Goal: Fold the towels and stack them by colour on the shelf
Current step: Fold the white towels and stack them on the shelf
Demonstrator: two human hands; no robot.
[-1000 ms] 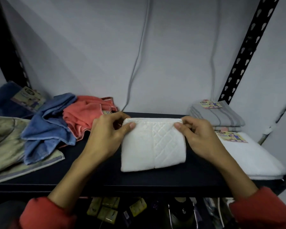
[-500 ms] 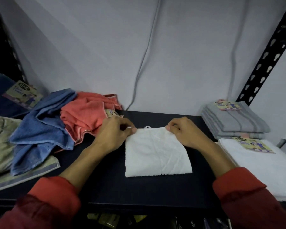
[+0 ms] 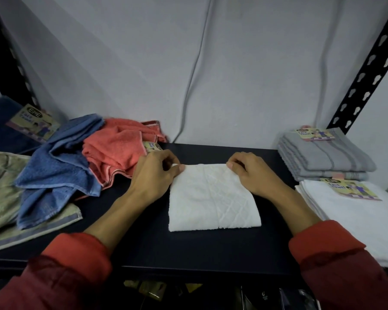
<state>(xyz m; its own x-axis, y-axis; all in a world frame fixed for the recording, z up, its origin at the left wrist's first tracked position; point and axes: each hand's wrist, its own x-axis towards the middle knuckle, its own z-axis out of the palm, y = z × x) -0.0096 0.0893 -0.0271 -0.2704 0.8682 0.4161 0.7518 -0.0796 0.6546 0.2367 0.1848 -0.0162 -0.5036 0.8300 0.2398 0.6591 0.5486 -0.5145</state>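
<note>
I am pinching the white towel's (image 3: 213,198) far corners with my left hand (image 3: 154,175) and right hand (image 3: 250,173) mid-shelf (image 3: 188,249); lifting carelessly could be undoing the fold.

Pale grey wall (image 3: 255,63) behind, grey cable (image 3: 194,70) hanging; light seemingly dim.

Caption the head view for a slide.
Both hands, left hand and right hand, pinch a folded white towel on the shelf.
</note>
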